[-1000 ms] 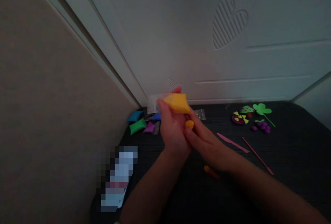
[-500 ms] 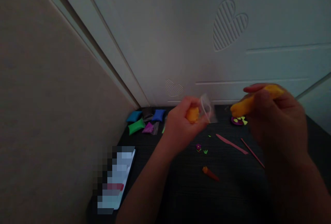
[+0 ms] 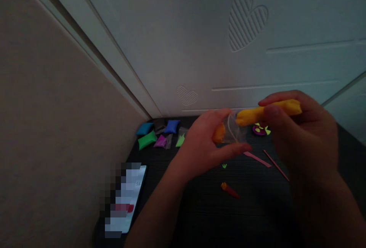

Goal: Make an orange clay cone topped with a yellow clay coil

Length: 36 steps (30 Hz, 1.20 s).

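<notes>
My left hand [image 3: 204,143] grips a clear plastic bag [image 3: 236,129] with a lump of orange modelling clay [image 3: 219,133] inside it. The bag's mouth faces right. My right hand [image 3: 307,133] pinches a thick roll of yellow modelling clay [image 3: 268,112] between thumb and fingers. The left end of the roll is at the bag's mouth; whether it is inside, I cannot tell. Below the hands, an orange-red carrot-like clay piece [image 3: 230,190] and a small green clay sprig [image 3: 224,166] lie on the dark table.
Clay packets, including a green one [image 3: 147,140] and a blue one [image 3: 172,126], lie at the back left. A phone [image 3: 128,198] lies at the left edge. A pink clay knife [image 3: 259,159], a thin pink stick [image 3: 276,165] and a purple-and-yellow clay piece [image 3: 260,129] are at right.
The yellow roll has moved left and down to the bag's mouth. My left hand has shifted slightly right with the bag, its thumb stretching further out and covering the small purple flower.
</notes>
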Each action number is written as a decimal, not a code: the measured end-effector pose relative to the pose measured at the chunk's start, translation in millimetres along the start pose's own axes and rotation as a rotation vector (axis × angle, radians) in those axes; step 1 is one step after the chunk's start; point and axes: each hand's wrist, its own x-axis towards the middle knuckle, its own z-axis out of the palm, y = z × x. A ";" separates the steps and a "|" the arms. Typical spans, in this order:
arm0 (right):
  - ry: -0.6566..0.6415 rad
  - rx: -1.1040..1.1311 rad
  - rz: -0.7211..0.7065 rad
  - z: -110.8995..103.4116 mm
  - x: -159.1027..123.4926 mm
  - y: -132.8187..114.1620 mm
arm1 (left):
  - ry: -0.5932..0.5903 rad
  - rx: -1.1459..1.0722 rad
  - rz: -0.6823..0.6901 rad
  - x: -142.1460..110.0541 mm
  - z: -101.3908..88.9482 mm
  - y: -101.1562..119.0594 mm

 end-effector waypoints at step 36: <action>-0.175 -0.137 -0.047 7.0 -1.2 9.5 | 0.162 0.375 0.004 -1.4 1.9 -2.8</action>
